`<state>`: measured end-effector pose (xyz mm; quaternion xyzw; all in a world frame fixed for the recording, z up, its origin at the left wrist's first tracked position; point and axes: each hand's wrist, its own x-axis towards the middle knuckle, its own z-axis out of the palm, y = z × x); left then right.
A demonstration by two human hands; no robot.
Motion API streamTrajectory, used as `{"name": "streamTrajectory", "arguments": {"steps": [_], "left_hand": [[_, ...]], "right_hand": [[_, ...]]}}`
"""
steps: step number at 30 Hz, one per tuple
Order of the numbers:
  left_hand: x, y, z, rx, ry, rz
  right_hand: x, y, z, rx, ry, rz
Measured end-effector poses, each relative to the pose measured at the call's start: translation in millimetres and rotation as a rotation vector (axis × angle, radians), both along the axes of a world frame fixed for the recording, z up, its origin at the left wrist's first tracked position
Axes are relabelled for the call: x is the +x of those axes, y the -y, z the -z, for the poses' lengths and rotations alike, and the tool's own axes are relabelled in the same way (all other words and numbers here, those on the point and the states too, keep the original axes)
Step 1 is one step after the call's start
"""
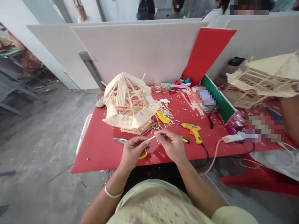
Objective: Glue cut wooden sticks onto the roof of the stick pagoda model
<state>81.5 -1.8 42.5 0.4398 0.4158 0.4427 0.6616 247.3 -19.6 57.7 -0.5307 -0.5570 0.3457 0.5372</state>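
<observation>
Between my two hands is a short pale wooden stick [152, 137], pinched at both ends. My left hand [135, 150] grips its left end, fingers pressed together. The right end sits between the thumb and fingers of my right hand [171, 144]. Just beyond stands a roofed model [130, 102] built of thin wooden sticks, with open frames in its upper part. Scissors with a yellow handle [143, 154] lie under my left hand, partly hidden. A yellow glue gun [193, 131] rests right of my right hand, its cord trailing off the table's front.
Loose sticks [165, 112] and scraps litter the red table [93, 152]. White boards [140, 53] and a red board [207, 53] stand behind. At right are a green panel [219, 98], a power strip [233, 137], another stick model [261, 81] and another person's arm [289, 119].
</observation>
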Motion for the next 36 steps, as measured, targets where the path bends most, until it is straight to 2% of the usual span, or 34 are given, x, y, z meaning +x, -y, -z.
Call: {"name": "streamTrajectory", "arguments": {"steps": [3, 4, 6, 8, 9, 11, 13, 17, 20, 22, 24, 27, 30, 33, 36], "left_hand": [[12.4, -1.4, -2.4, 0.007, -0.065, 0.062], [17.0, -1.9, -3.6, 0.006, -0.055, 0.059], [25.6, -3.2, -7.8, -0.016, 0.008, 0.033], [31.9, -4.8, -14.6, -0.057, 0.099, -0.008], [33.6, -5.9, -18.8, -0.076, 0.143, -0.026], [33.4, -8.9, -27.7, -0.109, 0.212, -0.057], [28.7, -12.4, -36.2, -0.121, 0.255, -0.093], [10.6, -20.9, -50.3, -0.083, 0.293, -0.193], [-3.9, -31.7, -59.4, -0.055, 0.314, -0.244], [-11.7, -42.3, -64.5, -0.069, 0.338, -0.239], [-17.3, -55.1, -68.1, -0.103, 0.385, -0.198], [-21.7, -74.6, -70.7, -0.131, 0.438, -0.148], [-22.8, -88.4, -72.0, -0.14, 0.461, -0.157], [-22.8, -95.0, -74.3, -0.162, 0.475, -0.189], [-23.3, -98.3, -76.6, -0.17, 0.482, -0.217]], "right_hand": [[31.2, -0.3, -8.7, 0.054, 0.141, 0.029], [46.5, 1.0, -8.2, 0.064, 0.226, 0.1], [83.2, 5.6, 0.0, 0.038, 0.449, 0.346], [122.4, 10.6, 17.7, -0.147, 0.78, 0.623], [140.7, 11.9, 28.8, -0.293, 0.912, 0.661], [171.6, 10.8, 52.6, -0.583, 1.02, 0.596], [193.4, 4.9, 73.9, -0.743, 0.997, 0.503], [216.9, -10.1, 99.3, -0.821, 0.936, 0.434], [222.6, -15.4, 100.8, -0.75, 0.869, 0.431], [218.2, -14.2, 91.5, -0.689, 0.86, 0.448], [205.5, -10.6, 73.3, -0.586, 0.759, 0.512], [174.8, -6.2, 33.6, -0.331, 0.302, 0.578], [143.0, -9.6, -7.5, -0.203, 0.084, 0.394], [116.8, -20.9, -39.4, -0.068, 0.087, 0.224], [91.9, -34.3, -64.1, 0.055, 0.177, 0.176]]}}
